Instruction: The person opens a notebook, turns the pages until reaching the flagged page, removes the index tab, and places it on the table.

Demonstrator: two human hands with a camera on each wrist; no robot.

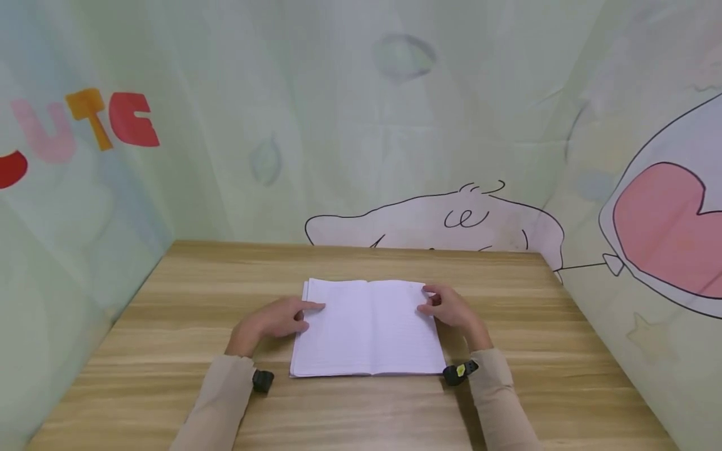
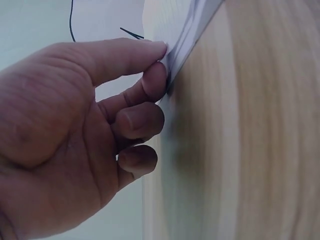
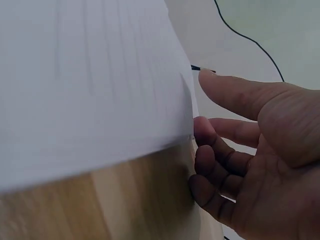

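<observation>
**Both hands at the edges of the open notebook**

Nearest the camera: beige sleeves, each with a small black wrist camera, over the front of the light wooden desk [image 1: 169,300].

- Open white lined-paper notebook [image 1: 366,326] lies flat mid-desk, spine running away from the person, pages fanned slightly at the left edge.
- Left hand [image 1: 273,321]: thumb on top of the left page edge, index under it, so its fingers [image 2: 150,82] pinch the outer page edges. Other fingers curled, clear of the paper.
- Right hand [image 1: 451,307]: at the right page's far corner. Fingers [image 3: 205,132] bent against the page edge, thumb hovering above, not clearly clamped. I read it as touching, not gripping.

Handling, my judgement: light, floppy, thin sheets that crease or tear easily. Single pages will buckle if pushed, so lift from the outer edge or corner with a thumb-index pinch. The whole book is best taken at the spine.
</observation>
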